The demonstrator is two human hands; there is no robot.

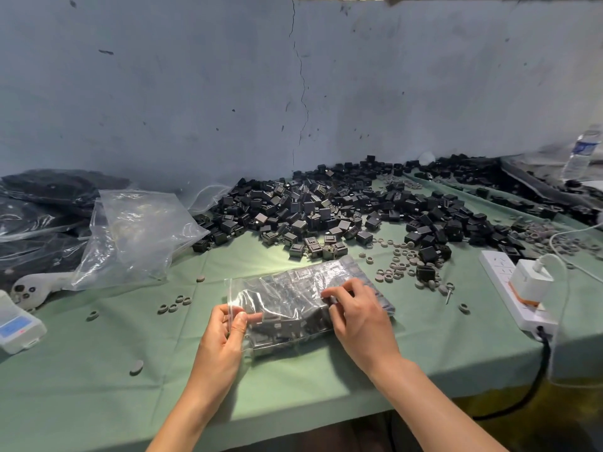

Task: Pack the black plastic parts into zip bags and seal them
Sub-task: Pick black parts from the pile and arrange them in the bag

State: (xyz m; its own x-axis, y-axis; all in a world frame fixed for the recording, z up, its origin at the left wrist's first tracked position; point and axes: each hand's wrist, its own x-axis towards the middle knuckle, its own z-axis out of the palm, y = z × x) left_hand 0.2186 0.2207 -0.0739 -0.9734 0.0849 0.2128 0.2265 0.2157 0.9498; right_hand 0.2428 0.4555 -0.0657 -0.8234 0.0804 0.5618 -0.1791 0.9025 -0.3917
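one wide green cloth-covered table (98,370) carries everything. across its far side spreads a heap of small black cube-shaped plastic parts (326,207). nearer, just below the heap, a clear zip bag (293,288) filled with such parts lies flat. the left hand (222,334) pinches the bag's left edge between thumb and fingers. the right hand (359,318) sits on its right half, curled fingers pinching the film. small grey rings (396,269) lie scattered just right of the bag.

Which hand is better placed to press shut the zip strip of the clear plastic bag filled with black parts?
Probably the left hand: its thumb and fingers pinch the clear plastic zip bag at its left mouth edge. The right hand holds the bag's filled middle, steadying it.
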